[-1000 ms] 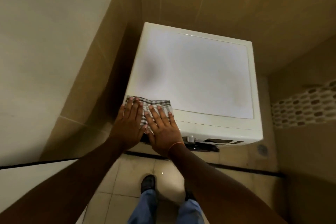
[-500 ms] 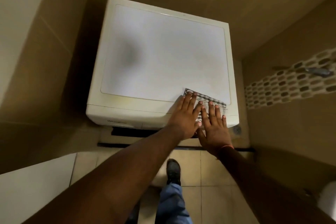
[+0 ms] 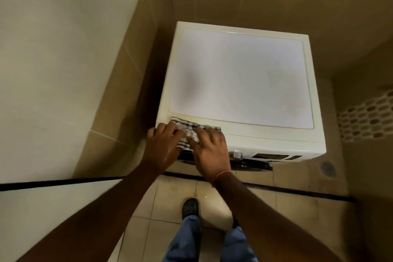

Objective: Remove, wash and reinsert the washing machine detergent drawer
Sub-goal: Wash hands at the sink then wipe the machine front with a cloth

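White washing machine [image 3: 240,74] stands in a tiled corner, seen from above. Both hands are at its front-left corner, on a checked cloth [image 3: 189,128] that lies over the front edge of the top and hangs a little way down the front face.

Left hand [image 3: 162,144]: fingers curled over the cloth's left part at the machine's corner, gripping it; knuckles up, skin looks wet.

Right hand [image 3: 209,149]: just beside the left one, fingers bent and pressing down onto the cloth's right part, fingertips bunching the fabric; thin red band at the wrist.

Detergent drawer: its place on the front panel's left end is covered by the hands and cloth, so I cannot tell whether it is in its slot or out. A dark gap shows just below the hands.

To the right on the front panel: a pale knob [image 3: 237,153] and a dark display strip [image 3: 274,157]. Below, on the tile floor [image 3: 170,204]: blue trouser legs and a dark shoe [image 3: 190,206].
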